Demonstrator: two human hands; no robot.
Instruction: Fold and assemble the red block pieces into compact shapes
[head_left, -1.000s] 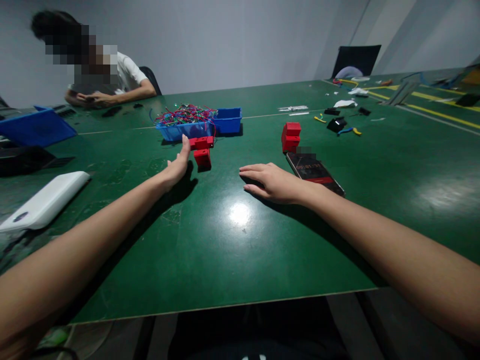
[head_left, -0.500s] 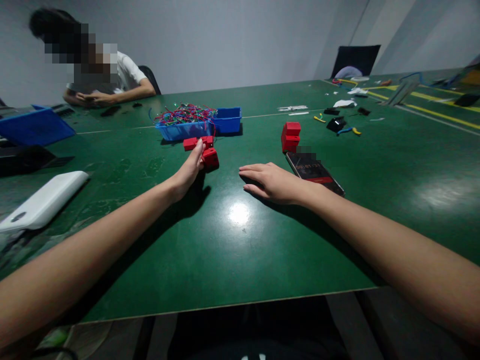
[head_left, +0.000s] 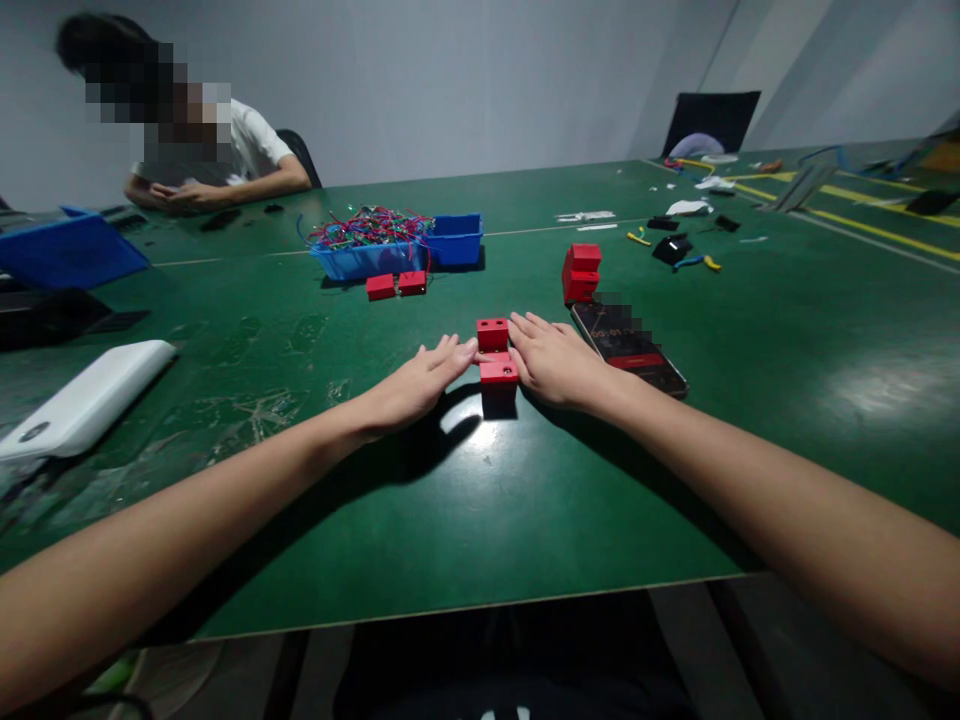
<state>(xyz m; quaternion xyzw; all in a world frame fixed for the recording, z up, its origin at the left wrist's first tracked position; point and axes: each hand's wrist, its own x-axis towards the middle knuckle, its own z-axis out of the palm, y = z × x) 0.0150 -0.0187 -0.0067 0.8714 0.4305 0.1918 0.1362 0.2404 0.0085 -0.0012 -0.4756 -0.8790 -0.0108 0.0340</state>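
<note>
Between my two hands a red notched block [head_left: 498, 373] stands on the green table [head_left: 420, 540]. My left hand [head_left: 420, 385] touches its left side with the fingertips, fingers stretched out. Against its right side rests my right hand [head_left: 556, 362], palm down with the fingers spread. Neither hand is wrapped round the block. Further back, a red piece in two joined parts [head_left: 380, 288] lies in front of the blue bin of wires [head_left: 367, 258]. Another red block [head_left: 581, 273] stands just behind the phone [head_left: 630, 347], to the right of my right hand.
A small blue bin [head_left: 456, 241] adjoins the wire bin. A white power bank [head_left: 86, 400] and a blue tray [head_left: 71, 250] are at the left. Cutters [head_left: 699, 262] and black scraps lie at the right. Across the table sits a person [head_left: 255, 145] with bent arms.
The red notched block has moved right and toward me, along with my left hand, from beside the two-part piece to my right hand. My right hand has shifted slightly right and its fingers have spread.
</note>
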